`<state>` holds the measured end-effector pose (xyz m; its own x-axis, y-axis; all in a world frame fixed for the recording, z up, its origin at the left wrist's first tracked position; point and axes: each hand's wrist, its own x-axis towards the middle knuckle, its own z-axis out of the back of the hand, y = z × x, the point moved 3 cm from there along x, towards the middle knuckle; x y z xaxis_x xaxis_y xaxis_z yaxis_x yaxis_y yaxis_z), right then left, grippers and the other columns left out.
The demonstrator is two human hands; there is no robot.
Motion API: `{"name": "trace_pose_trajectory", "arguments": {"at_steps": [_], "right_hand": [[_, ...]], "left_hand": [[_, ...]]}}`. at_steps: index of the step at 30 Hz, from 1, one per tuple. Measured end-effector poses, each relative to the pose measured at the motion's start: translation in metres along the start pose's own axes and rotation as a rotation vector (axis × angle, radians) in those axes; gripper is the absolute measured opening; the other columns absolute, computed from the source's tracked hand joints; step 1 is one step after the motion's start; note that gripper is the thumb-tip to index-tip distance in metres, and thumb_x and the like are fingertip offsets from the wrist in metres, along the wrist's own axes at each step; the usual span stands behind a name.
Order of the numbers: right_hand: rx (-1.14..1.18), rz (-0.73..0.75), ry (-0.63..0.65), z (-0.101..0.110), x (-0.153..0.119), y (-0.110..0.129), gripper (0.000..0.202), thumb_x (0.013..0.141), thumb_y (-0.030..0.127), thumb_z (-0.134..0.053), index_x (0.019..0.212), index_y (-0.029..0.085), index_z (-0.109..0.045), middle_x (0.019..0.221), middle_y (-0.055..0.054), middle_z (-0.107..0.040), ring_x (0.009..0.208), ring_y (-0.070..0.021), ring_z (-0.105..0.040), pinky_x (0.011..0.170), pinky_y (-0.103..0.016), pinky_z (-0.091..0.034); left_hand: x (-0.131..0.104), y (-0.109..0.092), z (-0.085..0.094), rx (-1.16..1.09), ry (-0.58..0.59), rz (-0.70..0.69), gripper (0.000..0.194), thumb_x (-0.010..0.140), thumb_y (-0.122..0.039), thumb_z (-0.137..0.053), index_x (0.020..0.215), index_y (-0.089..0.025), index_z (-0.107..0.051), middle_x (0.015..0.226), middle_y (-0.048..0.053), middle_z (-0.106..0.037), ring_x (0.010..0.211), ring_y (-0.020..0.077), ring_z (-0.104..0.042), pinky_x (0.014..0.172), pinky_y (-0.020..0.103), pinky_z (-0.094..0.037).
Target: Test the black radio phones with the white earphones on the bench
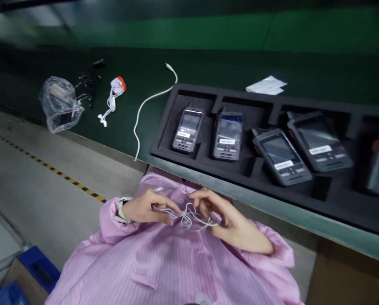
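A tangled thin white cable (186,217) is stretched between my two hands, in front of my pink striped garment and below the table edge. My left hand (149,206) has its fingers curled round the cable's left loops. On the other side, my right hand (219,214) holds the right part of the cable between thumb and fingers, its index finger bent above the tangle. A longer white cable (145,101) lies curved on the dark green table (128,67). Left of it lie white earphones (112,99) with an orange piece at their upper end.
A black foam tray (205,163) holds several handheld devices (229,135), two of them tilted over the dividers. White paper slips (267,85) lie behind it. At the left are a clear plastic bag (60,103) and black cables (89,82). Blue crates (38,269) stand at lower left.
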<state>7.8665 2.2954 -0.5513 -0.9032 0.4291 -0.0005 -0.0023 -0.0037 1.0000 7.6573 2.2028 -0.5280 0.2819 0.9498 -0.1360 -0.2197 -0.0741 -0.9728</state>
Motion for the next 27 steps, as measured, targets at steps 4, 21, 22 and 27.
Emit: {"name": "trace_pose_trajectory", "arguments": {"at_steps": [4,21,22,27], "right_hand": [[-0.220,0.006,0.231,-0.017,0.006,0.005,0.067,0.083,0.020,-0.075,0.145,0.023,-0.049,0.104,-0.006,-0.067,0.064,-0.0123,-0.062,0.056,-0.025,-0.055],[-0.027,-0.077,-0.683,0.009,0.019,0.013,0.016,0.090,0.036,-0.073,0.100,0.024,-0.076,0.058,0.005,-0.045,0.052,-0.0108,-0.037,0.050,-0.025,-0.030],[-0.042,-0.070,-0.674,0.008,0.019,0.013,0.016,0.090,0.036,-0.073,0.099,0.024,-0.075,0.057,0.005,-0.042,0.051,-0.0106,-0.036,0.049,-0.025,-0.030],[-0.193,-0.051,-0.424,-0.003,0.027,0.018,0.021,0.093,0.032,-0.069,0.111,0.021,-0.070,0.055,0.010,-0.036,0.047,-0.0085,-0.033,0.048,-0.025,-0.030]], "left_hand": [[-0.002,-0.006,-0.006,-0.014,-0.075,-0.085,0.022,0.097,-0.032,-0.060,0.099,-0.022,-0.078,0.080,0.009,-0.077,0.060,0.0149,-0.066,0.058,0.025,-0.049],[-0.013,-0.005,0.050,-1.299,-1.119,0.156,0.044,0.091,0.010,-0.029,0.086,-0.012,-0.067,0.084,0.004,-0.053,0.055,-0.0006,-0.044,0.046,0.000,-0.038],[-0.014,-0.007,0.052,-1.230,-1.111,0.135,0.043,0.092,0.010,-0.030,0.084,-0.012,-0.066,0.083,0.004,-0.052,0.053,0.0003,-0.039,0.041,0.001,-0.032],[-0.010,-0.014,0.052,-0.866,-1.064,0.098,0.029,0.096,-0.006,-0.042,0.081,-0.017,-0.064,0.082,0.002,-0.045,0.053,0.0084,-0.009,0.029,0.016,-0.006]]}}
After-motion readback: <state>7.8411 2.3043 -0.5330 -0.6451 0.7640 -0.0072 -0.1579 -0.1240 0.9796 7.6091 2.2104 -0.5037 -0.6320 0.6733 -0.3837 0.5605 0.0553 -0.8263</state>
